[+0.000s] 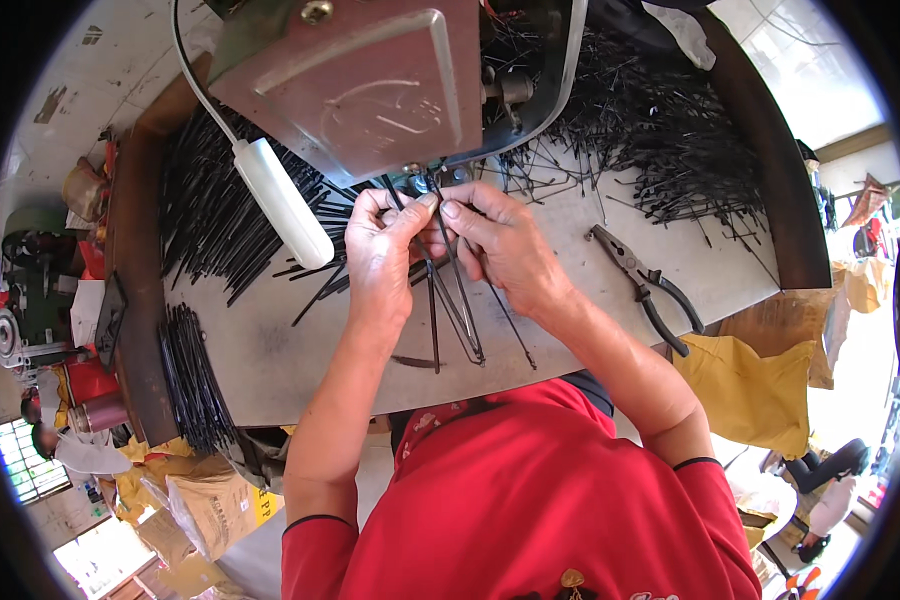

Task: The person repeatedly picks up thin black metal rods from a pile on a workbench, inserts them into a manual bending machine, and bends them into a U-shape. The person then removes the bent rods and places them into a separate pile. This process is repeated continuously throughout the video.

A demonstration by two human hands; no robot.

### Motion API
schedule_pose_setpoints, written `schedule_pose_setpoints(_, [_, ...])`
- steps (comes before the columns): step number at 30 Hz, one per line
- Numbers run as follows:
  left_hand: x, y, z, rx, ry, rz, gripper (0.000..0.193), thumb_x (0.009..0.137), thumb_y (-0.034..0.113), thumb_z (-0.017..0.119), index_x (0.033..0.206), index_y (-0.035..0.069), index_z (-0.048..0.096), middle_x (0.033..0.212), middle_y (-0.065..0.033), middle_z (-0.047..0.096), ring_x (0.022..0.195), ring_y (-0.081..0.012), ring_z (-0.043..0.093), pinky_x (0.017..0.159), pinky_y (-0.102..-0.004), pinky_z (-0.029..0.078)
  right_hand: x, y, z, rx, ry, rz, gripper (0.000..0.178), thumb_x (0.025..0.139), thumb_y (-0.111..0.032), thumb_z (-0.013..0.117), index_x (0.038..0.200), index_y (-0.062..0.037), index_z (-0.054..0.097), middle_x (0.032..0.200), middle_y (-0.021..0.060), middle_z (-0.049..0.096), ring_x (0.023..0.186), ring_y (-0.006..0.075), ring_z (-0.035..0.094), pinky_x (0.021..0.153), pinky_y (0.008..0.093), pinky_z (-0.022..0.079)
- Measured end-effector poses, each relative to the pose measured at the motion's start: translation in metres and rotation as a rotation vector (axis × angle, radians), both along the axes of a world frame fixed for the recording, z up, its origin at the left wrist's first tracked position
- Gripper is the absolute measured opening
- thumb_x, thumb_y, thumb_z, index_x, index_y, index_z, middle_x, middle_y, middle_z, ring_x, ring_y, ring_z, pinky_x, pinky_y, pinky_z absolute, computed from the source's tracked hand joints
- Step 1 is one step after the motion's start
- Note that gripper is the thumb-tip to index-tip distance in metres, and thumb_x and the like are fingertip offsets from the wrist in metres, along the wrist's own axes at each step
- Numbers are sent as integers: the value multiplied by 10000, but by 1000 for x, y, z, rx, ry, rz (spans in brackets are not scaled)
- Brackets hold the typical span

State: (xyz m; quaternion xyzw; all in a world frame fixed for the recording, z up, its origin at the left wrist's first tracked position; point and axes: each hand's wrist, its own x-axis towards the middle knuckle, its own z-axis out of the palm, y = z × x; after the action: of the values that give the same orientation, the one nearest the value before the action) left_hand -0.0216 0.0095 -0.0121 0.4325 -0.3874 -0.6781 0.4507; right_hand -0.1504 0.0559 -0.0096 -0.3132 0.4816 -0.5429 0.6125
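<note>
Side by side beneath a machine head, my left hand (pixel 380 260) and my right hand (pixel 510 245) are both closed, thumbs and fingertips pinching thin black metal rods (pixel 454 300). The rods hang down toward me between the hands, and some meet at a narrow bent end above the table's near edge. The tops of the rods reach up under the machine (pixel 355 90), which has a dull red cover plate. Fingers and the machine hide exactly how the upper ends sit. Another loose rod (pixel 515 330) slants out below my right hand.
Black-handled pliers (pixel 642 280) lie on the metal table (pixel 280 370) at right. Straight rods (pixel 230 200) pile up at left, with a smaller bundle (pixel 195 380) nearer. Tangled rods (pixel 670 130) cover the far right. A white lamp (pixel 282 205) hangs beside my left hand. Raised rims (pixel 140 280) border the table.
</note>
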Motion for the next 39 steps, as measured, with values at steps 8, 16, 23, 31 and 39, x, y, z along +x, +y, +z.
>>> schedule_pose_setpoints(8, [2,3,6,-34,-63,6,188,823,67,666,841,74,479,712,-33,581,582,-107,572,507,-221,465,4,4,4,-28,-26,-58,165,906,-112,514,969,21,589,680,29,551,478,76,465,422,238,352])
schedule_pose_setpoints(16, [14,22,14,-17,-150,-4,177,827,70,646,871,71,475,725,-71,628,571,-141,588,520,-231,436,5,22,3,-54,89,6,155,909,-105,519,979,7,600,687,34,572,470,84,466,443,250,377])
schedule_pose_setpoints(23, [27,32,12,16,-182,-34,203,835,97,658,921,61,478,730,-98,639,582,-147,597,530,-239,428,3,27,-14,-15,50,88,189,924,-129,519,1033,-5,611,628,26,572,474,81,479,456,250,388])
schedule_pose_setpoints(31, [59,38,29,-25,-387,157,237,811,159,668,979,74,524,759,-78,628,613,-132,597,527,-234,415,-3,40,9,29,319,249,229,945,-219,510,1051,-49,622,669,53,620,491,88,559,470,249,462])
schedule_pose_setpoints(39, [179,27,39,-456,-1060,266,337,803,76,680,1108,-7,564,1004,-63,621,926,-151,572,844,-279,441,-65,23,-19,-222,1660,-15,138,729,5,542,865,-9,560,802,164,621,662,368,635,563,442,500])
